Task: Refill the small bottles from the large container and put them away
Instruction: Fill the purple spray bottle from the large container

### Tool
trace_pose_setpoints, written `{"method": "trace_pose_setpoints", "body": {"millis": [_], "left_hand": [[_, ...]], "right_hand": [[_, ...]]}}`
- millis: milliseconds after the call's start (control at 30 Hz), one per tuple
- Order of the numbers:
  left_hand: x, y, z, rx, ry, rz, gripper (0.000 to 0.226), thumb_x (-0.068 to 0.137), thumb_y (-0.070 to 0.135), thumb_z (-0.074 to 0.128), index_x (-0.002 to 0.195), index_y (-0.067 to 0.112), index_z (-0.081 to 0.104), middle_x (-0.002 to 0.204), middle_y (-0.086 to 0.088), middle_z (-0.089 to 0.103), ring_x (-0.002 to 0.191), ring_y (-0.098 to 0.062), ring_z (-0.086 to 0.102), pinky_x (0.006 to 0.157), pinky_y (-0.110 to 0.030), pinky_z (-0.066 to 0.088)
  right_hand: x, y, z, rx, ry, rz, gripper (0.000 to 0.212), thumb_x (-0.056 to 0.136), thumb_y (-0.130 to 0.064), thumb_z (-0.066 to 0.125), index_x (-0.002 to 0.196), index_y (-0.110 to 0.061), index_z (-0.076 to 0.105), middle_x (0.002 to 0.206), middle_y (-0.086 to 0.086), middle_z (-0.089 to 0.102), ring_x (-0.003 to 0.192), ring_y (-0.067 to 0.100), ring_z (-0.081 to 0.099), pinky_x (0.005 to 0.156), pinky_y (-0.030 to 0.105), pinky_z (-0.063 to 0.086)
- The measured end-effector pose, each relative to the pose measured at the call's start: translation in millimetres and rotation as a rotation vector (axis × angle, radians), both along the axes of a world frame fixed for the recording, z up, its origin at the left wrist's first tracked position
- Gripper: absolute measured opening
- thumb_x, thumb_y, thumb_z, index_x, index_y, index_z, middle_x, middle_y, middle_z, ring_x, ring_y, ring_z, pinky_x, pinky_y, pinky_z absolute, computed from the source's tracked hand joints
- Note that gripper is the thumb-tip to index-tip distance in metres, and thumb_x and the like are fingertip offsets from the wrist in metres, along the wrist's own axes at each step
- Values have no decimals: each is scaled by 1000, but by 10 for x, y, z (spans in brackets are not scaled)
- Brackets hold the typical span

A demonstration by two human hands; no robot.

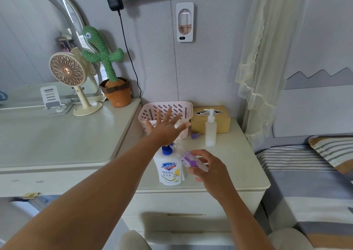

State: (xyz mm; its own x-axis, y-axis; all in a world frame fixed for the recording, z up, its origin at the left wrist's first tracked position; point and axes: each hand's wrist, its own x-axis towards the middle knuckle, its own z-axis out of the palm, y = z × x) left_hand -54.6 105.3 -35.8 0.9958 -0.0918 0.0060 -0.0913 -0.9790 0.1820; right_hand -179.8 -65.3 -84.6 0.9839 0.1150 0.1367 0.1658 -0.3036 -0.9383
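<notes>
Right hand (210,170) pinches a small translucent bottle (191,160) printed with a purple rabbit, tilted beside the blue-capped white Safeguard hand-wash container (169,170) on the cream nightstand (238,163). Left hand (164,129), fingers spread and holding nothing, hides the interior of the slotted pink plastic basket (172,106). A frosted pump bottle (210,131) stands before a tan tissue box (223,123).

Small bottle (191,160), apparently, in right grip (213,172)

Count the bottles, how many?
3: big white blue-capped soap bottle at the front; small clear purple-rabbit bottle in the right hand; frosted white pump bottle by the yellow tissue box. Others may be hidden.
</notes>
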Motion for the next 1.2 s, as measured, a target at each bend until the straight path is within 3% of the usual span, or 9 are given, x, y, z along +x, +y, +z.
{"method": "trace_pose_setpoints", "body": {"millis": [167, 333, 500, 700, 900, 1067, 1200], "left_hand": [[-23, 3, -99, -77, 24, -7, 85, 73, 82, 8, 149, 44, 14, 158, 8, -15, 141, -24, -28, 102, -65, -21], [-15, 6, -134, -71, 26, -1, 81, 76, 82, 11, 148, 45, 15, 159, 9, -14, 142, -24, -27, 102, -65, -20], [11, 3, -23, -17, 23, -9, 91, 67, 83, 4, 149, 44, 13, 158, 8, -17, 141, -26, -27, 101, -66, -20], [24, 9, -59, -44, 46, -29, 81, 76, 80, 9, 149, 43, 17, 158, 8, -15, 141, -26, -28, 102, -66, -21], [-9, 7, -109, -103, 60, -12, 74, 83, 77, 15, 149, 42, 19, 159, 9, -14, 142, -24, -27, 103, -65, -19], [35, 14, 4, -34, 41, -23, 91, 67, 83, 4, 148, 44, 14, 157, 8, -19, 140, -25, -30, 101, -66, -21], [22, 19, -69, -54, 37, -33, 92, 66, 84, 4, 148, 45, 14, 157, 9, -21, 139, -24, -33, 101, -66, -21]], "right_hand": [[7, 12, -53, -6, 20, -1, 32, 83, -25, 71, 106, -35, 53, 95, -19, 57, 86, 9, 59, 74, 21, 57], [9, 15, -97, 8, 22, -5, 31, 81, -22, 72, 106, -33, 57, 94, -19, 60, 91, 12, 61, 75, 33, 59], [24, 9, -46, 15, -7, 13, 31, 83, -26, 70, 105, -40, 52, 92, -25, 56, 90, 11, 61, 74, 25, 58], [37, -3, -62, 7, 1, 8, 31, 83, -28, 70, 108, -36, 53, 98, -19, 58, 92, 13, 61, 78, 28, 58], [17, 13, -82, 22, 11, 7, 31, 82, -24, 71, 103, -39, 53, 91, -23, 57, 85, 9, 61, 68, 23, 58], [41, -5, 1, -17, -15, 6, 31, 84, -28, 70, 109, -34, 54, 97, -19, 57, 93, 13, 61, 78, 27, 58], [33, -10, -13, -23, 2, 12, 34, 84, -27, 70, 115, -29, 56, 100, -15, 58, 93, 13, 61, 70, 24, 58]]}}
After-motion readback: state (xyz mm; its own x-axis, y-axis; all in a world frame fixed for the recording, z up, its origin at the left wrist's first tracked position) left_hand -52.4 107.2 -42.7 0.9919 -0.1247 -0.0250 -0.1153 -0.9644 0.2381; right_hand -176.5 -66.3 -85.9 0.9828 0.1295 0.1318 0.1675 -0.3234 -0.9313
